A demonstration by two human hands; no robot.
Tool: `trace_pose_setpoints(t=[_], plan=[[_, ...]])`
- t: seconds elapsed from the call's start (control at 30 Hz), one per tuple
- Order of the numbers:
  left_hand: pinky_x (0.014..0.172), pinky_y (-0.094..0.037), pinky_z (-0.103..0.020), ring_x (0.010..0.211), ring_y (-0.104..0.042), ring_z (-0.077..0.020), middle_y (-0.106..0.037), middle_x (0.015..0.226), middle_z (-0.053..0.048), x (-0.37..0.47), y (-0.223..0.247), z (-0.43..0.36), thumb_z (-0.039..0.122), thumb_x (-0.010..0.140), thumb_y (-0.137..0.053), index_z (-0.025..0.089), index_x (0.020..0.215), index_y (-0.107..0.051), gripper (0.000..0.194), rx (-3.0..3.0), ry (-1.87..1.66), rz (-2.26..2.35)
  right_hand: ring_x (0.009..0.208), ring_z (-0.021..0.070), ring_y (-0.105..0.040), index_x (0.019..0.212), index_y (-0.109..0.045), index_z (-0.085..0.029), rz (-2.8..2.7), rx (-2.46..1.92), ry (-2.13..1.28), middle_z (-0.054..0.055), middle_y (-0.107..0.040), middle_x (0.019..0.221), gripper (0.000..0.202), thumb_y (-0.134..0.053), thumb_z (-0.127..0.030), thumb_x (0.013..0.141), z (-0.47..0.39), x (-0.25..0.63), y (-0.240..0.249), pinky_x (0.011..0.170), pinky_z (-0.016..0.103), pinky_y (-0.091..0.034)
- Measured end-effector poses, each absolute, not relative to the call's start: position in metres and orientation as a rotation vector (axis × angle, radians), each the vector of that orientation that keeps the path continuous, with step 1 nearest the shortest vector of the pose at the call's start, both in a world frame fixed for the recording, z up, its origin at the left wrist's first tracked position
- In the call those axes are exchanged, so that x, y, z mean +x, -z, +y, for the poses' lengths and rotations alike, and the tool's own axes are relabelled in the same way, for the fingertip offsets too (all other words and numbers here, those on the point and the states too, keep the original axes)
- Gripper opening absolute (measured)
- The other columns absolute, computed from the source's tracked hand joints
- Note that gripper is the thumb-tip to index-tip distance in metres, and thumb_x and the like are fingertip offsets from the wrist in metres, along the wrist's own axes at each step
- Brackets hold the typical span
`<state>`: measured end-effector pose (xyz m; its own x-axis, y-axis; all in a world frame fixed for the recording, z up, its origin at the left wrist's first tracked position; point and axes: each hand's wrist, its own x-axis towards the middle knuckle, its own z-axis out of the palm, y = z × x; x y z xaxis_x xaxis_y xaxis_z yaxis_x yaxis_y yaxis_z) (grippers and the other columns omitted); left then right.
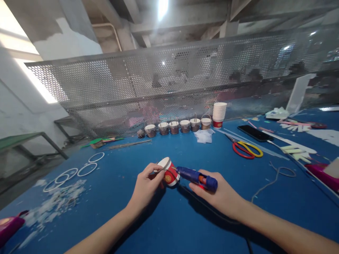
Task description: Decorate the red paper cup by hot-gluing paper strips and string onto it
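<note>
Tilted on its side above the blue table is a red and white paper cup (172, 177). My left hand (148, 181) is closed at the cup's rim end, its thumb and fingers pinching there, with a thin brown strip running from the fingertips along the cup. In my right hand (215, 192) is a blue hot glue gun (194, 175), its nozzle right at the cup's wall. Whether the nozzle touches the cup I cannot tell. From the gun a dark cord trails over the table toward me.
Along the back stand several brown-wrapped cups (174, 127) and a stack of paper cups (219, 114). Scissors (247, 149), a phone (254, 133) and glue-stick-like strips (296, 151) lie right. White rings (87, 169) and scraps (57, 197) lie left. A perforated metal screen (148, 81) borders the table (127, 225).
</note>
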<state>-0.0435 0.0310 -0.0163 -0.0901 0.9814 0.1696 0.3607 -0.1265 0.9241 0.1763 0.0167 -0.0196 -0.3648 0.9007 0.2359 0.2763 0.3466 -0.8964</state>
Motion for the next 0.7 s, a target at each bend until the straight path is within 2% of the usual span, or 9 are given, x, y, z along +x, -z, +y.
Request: trace_pose_setpoints(t=[0.43,0.7], plan=[[0.042,-0.029,-0.022,0.041,-0.047,-0.0113,-0.051,0.044,0.005,-0.034,0.013,0.021,0.04,0.071,-0.061,0.019,0.069,-0.062,0.021,1.522,-1.188,1.489,0.052,0.0101,-0.035,0.063,-0.046,-0.02,-1.934,-1.037,-0.8,-0.003,-0.048,0.057,0.028,-0.053,-0.038,0.084,0.014,0.169,0.028,0.049,0.023,-0.032],[0.042,-0.03,-0.022,0.04,-0.046,-0.0111,-0.05,0.044,0.004,-0.032,0.012,0.02,0.039,0.07,-0.064,0.019,0.068,-0.064,0.021,1.5,-1.213,1.467,0.052,0.011,-0.041,0.066,-0.049,-0.02,-1.997,-1.012,-0.703,0.0,-0.056,0.061,0.023,-0.054,-0.034,0.084,0.014,0.169,0.03,0.053,0.024,-0.035]])
